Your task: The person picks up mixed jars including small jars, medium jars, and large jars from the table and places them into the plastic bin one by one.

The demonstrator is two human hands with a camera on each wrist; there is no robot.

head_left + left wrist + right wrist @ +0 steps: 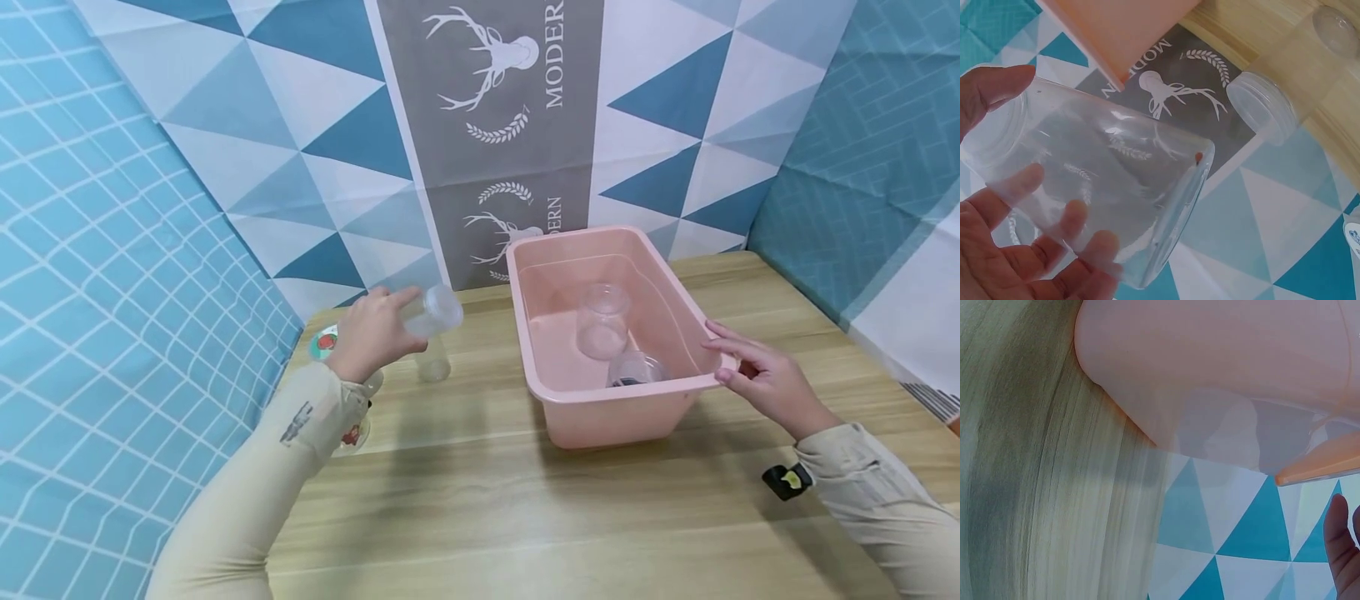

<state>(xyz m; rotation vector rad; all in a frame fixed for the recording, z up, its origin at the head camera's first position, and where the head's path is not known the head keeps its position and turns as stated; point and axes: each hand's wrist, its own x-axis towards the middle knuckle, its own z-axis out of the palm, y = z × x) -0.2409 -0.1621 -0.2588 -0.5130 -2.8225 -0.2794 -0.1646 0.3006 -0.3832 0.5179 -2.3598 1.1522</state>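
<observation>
My left hand (377,329) grips a clear plastic jar (1116,175), held tilted above the left part of the table. In the left wrist view the thumb lies near its lidded end and the fingers curl along its side. Another clear jar (433,365) stands on the table just below, its whitish lid showing in the left wrist view. To the right sits a pink basin (600,408) with a clear jar (602,321) and a second clear container (636,367) inside. My right hand (768,379) holds the basin's rim at its near right corner.
Items with colourful round labels (324,342) stand at the table's left side, partly hidden by my left forearm. Patterned cloth (330,125) hangs behind the wooden table (487,517), and blue cloth (112,250) closes off the left. A teal cloth (847,167) hangs at the right.
</observation>
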